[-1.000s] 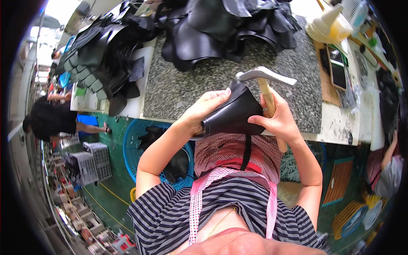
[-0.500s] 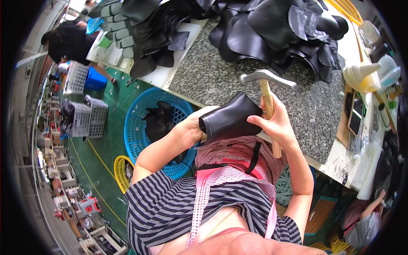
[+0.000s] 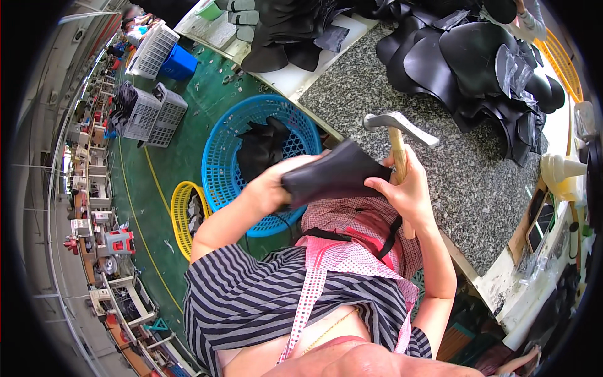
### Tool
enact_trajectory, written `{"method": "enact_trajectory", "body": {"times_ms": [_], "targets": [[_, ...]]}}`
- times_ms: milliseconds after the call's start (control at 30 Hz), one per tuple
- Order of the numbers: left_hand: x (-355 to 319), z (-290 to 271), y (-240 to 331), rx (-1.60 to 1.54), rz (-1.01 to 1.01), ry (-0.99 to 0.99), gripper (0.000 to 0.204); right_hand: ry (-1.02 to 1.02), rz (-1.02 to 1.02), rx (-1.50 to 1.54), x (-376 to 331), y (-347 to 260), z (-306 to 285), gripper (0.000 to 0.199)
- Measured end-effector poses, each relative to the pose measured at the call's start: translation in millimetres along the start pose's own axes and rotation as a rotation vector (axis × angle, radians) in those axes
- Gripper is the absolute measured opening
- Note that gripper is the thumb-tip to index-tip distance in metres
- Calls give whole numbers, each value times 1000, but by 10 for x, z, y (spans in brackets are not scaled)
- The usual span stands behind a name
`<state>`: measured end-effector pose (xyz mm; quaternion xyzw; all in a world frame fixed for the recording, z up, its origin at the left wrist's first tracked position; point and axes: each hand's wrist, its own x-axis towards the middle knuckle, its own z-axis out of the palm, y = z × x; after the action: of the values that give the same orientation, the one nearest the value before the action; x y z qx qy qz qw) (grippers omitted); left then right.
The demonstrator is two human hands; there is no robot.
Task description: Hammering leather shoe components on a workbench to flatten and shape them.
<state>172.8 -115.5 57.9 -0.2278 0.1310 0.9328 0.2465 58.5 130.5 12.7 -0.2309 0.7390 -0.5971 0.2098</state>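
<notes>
A black leather shoe upper [image 3: 333, 173], folded into a tube-like shape, is held above my lap at the worktable's near edge. My left hand [image 3: 270, 188] is closed round its left end, with most of the fingers hidden behind the leather. My right hand [image 3: 411, 195] grips the wooden handle of a hammer [image 3: 397, 147], and its thumb presses on the upper's right end. The metal hammer head points up, over the speckled granite slab [image 3: 483, 213], apart from the leather.
Black leather pieces [image 3: 465, 60] lie heaped on the slab's far side, beside a stack of more pieces [image 3: 282, 25]. Left of me stand a blue basket [image 3: 213, 157] and a yellow basket [image 3: 179, 220]. A phone [image 3: 536, 235] and a pale container [image 3: 565, 176] are at the right.
The whole view has swung left, so table and baskets sit farther right. The upper has turned in my hands and its left end hangs lower. The person at upper left has left the view.
</notes>
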Motion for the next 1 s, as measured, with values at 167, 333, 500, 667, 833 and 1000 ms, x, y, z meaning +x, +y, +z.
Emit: {"method": "enact_trajectory", "body": {"times_ms": [167,333,500,667,833,1000], "targets": [[-816,-1427,782,1088,584,631,37,150,47,79,-265,-188,-318,56],[-682,-1511,1066,2180,1189,1227,33,342,98,123,-599,52,-670,44],[862,111,958,2059,1385,222,23,471,154,122,-922,-50,-825,32],[2396,1121,915,2175,1451,-378,39,500,170,79,-1139,-43,-843,30],[3278,1777,828,2367,1751,-549,79,562,259,95,-1240,-75,-838,25],[3584,2218,1003,2171,1935,-704,18,568,249,64,-1263,-5,-927,24]]}}
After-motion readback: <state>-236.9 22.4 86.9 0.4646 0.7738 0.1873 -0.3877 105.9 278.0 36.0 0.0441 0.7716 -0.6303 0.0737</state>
